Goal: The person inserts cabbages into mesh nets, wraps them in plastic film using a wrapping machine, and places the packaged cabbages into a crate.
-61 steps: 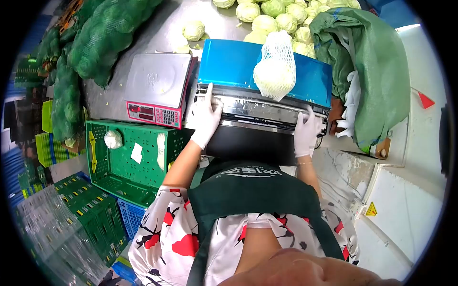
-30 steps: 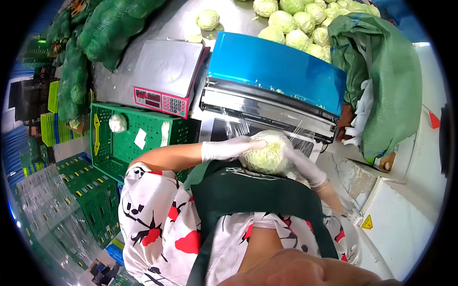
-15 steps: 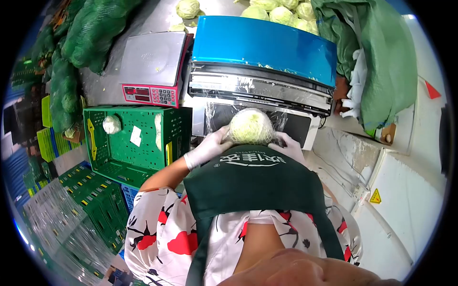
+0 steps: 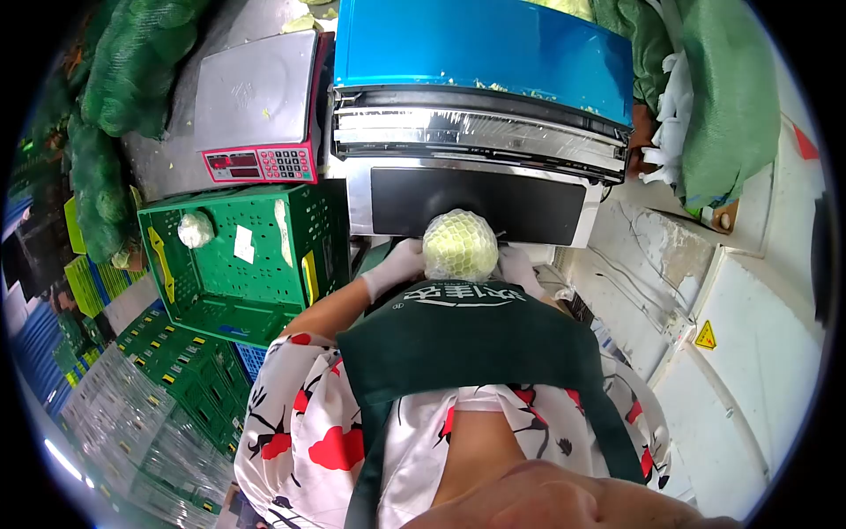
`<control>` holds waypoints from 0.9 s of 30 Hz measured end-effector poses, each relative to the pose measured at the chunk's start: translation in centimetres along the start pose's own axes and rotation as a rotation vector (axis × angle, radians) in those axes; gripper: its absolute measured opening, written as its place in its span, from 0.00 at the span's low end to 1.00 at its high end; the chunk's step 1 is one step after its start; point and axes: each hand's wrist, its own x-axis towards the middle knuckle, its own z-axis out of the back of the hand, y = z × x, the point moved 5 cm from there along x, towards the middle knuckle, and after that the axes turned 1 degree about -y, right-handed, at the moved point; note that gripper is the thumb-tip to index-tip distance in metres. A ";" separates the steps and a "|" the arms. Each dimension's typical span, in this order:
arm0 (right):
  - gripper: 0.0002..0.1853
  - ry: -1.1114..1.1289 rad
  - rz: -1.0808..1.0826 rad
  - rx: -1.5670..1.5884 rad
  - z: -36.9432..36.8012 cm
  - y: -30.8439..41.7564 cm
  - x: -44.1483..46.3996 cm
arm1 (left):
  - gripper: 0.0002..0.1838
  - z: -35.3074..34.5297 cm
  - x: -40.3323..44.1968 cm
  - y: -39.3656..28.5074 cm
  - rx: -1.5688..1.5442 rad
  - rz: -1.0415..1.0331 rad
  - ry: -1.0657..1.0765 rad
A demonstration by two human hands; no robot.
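A round pale-green cabbage point(image 4: 460, 245) in a white foam net and clear plastic film is held in front of my apron, at the near edge of the wrapping machine's black plate point(image 4: 493, 201). My white-gloved left hand point(image 4: 398, 266) is closed against the cabbage's left side. On the other side my gloved right hand point(image 4: 520, 268) closes in at the film, its fingers partly hidden behind the cabbage and apron. Above the plate lies the film wrapping machine point(image 4: 480, 132) with a blue cover.
To the left, a green crate point(image 4: 238, 313) holds one wrapped white bundle point(image 4: 195, 230). Behind it stands a red digital scale point(image 4: 257, 93). Green mesh sacks point(image 4: 141, 66) lie at far left, a green sack point(image 4: 727, 115) at right. Stacked crates point(image 4: 176, 361) stand lower left.
The film that stretched across the plate now wraps the cabbage and has come off the plate. Cabbage and hands have drawn slightly toward my body, and the view has shifted.
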 end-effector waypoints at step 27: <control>0.14 -1.321 -0.049 0.002 30.0 1.3 -0.6 | 0.37 20.6 -14.7 -4.7 -0.872 -0.401 -0.771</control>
